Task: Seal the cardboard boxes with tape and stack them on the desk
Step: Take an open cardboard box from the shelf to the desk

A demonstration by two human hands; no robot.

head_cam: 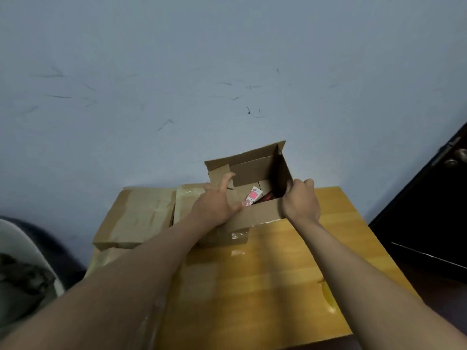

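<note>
Now the left hand (217,203) presses a flap with spread fingers; the right hand (300,200) grips the open box's (255,218) side wall on the counter (278,274).

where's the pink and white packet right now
Head view: the pink and white packet lies inside the open cardboard box, between both hands.
</note>
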